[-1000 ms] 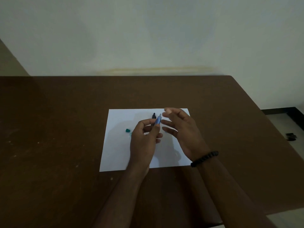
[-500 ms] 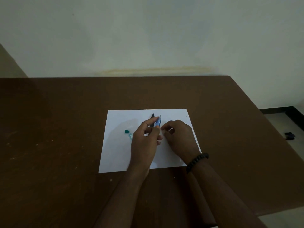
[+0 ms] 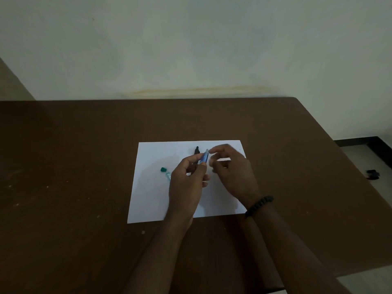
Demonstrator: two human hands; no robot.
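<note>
The left hand (image 3: 186,183) pinches the blue pen (image 3: 204,158) above the white paper (image 3: 152,198), tip pointing to one o'clock. The right hand (image 3: 233,172), at its three o'clock, hovers beside the tip with fingers loosely apart.

Brown table (image 3: 84,166) carries a white sheet (image 3: 152,198)

Plain indoor room, home or office unclear: brown table (image 3: 84,166), bare pale wall (image 3: 191,39), dark skirting (image 3: 356,140).

no legible text, labels or numbers
</note>
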